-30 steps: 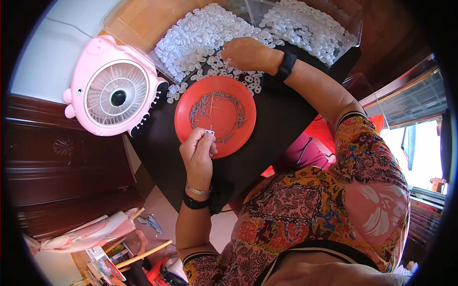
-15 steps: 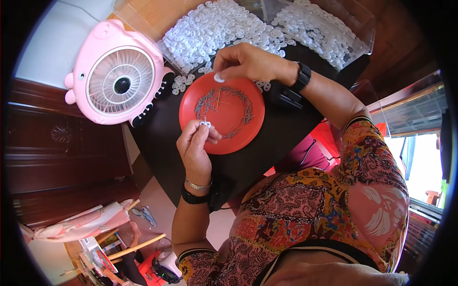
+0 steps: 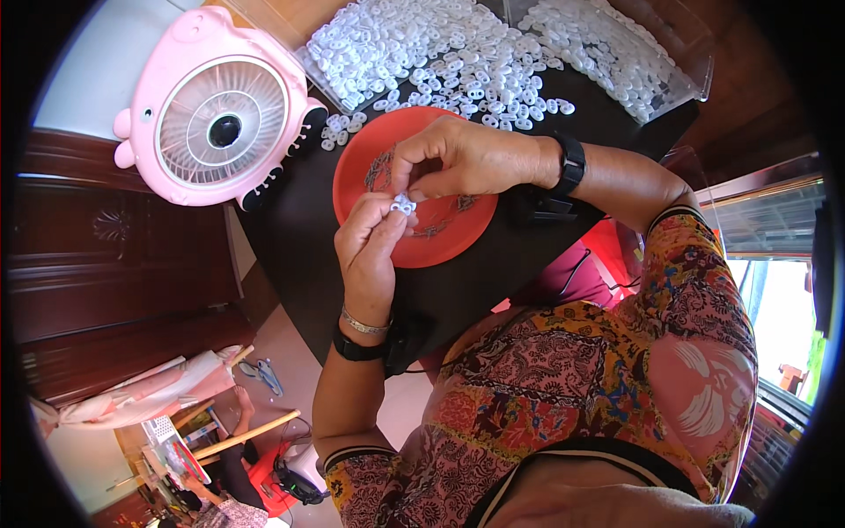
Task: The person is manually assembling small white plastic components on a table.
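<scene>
My left hand pinches a small white plastic piece with holes between thumb and fingers, above the red round plate. Bent over it from the right, my right hand has its thumb and fingertips closed at the top of the same piece. A second white piece seems pressed against the first, but the fingertips partly cover it. Thin grey metal pins lie scattered in the plate. Beyond it spreads a heap of white oval two-holed pieces.
A pink animal-shaped fan stands left of the plate. Another clear bin of white pieces sits at the far right of the black table. A dark device lies under my right wrist. Another person is at the lower left.
My right hand has come down with its white oval piece to meet the piece in my left hand. The metal pin that stood up from the left piece is now covered.
</scene>
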`<state>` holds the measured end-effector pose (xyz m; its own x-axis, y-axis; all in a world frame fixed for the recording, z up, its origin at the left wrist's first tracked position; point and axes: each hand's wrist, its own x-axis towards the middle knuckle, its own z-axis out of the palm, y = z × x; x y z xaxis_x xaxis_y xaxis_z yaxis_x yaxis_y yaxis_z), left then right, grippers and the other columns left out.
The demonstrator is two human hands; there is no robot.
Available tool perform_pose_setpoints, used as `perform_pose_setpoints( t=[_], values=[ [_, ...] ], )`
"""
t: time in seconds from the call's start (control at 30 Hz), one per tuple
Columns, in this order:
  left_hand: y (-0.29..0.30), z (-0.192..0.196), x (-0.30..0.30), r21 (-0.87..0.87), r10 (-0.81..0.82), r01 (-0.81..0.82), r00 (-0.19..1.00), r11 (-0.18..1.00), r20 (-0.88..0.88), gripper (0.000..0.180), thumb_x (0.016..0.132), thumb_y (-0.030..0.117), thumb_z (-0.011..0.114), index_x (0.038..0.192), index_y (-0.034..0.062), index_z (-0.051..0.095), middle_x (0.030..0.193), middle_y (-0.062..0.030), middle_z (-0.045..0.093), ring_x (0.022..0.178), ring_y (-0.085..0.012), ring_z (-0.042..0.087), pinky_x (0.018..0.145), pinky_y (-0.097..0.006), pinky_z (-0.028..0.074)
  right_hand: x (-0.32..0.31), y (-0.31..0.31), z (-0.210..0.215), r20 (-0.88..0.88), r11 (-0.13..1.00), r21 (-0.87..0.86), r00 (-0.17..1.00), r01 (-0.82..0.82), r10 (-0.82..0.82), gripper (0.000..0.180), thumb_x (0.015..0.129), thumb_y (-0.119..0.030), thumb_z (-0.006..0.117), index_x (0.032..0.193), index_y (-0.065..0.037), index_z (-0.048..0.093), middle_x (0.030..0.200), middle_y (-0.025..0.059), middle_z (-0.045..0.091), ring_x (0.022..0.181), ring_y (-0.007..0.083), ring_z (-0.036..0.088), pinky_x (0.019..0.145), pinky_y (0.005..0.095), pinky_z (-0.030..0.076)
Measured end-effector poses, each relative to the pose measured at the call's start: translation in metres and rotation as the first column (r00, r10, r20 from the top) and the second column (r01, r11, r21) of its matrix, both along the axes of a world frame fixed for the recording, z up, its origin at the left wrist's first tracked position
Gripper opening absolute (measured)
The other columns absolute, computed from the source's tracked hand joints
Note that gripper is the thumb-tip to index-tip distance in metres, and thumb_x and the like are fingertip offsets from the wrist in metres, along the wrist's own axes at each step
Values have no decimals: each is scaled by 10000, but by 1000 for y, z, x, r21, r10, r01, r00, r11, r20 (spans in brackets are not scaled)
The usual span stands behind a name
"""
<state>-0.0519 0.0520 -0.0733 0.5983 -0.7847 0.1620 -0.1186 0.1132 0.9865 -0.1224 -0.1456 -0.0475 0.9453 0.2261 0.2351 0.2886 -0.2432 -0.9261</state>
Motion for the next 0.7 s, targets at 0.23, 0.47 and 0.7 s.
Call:
perform_pose_setpoints(
  t=[0.23, 0.47, 0.7],
  values=[
    [1, 8, -2, -87, -10, -15, 961, 996, -276, 220, 902, 107, 478, 923, -70, 607, 960, -158, 635, 837, -241, 634, 744, -323, 487, 0, -7, -2, 86, 967, -94, 970, 235, -228, 119, 854, -36, 656, 964, 3, 631, 895, 59, 644, 843, 129, 622, 762, 268, 497],
    [4, 3, 5, -156, -21, -36, 937, 987, -348, 232, 911, 117, 469, 929, -65, 611, 978, -164, 639, 858, -251, 638, 766, -332, 493, -3, 2, 0, 229, 977, -166, 969, 135, -95, 200, 800, -72, 727, 978, -41, 641, 915, 59, 635, 856, 186, 631, 758, 297, 508],
    [3, 6, 4, -117, -15, -23, 949, 993, -316, 233, 914, 117, 463, 941, -67, 604, 944, -158, 643, 844, -251, 643, 756, -329, 500, -1, 4, -7, 317, 968, -204, 945, 147, -77, 166, 807, -23, 679, 969, -27, 643, 892, 73, 657, 837, 226, 657, 742, 315, 503]
  ],
)
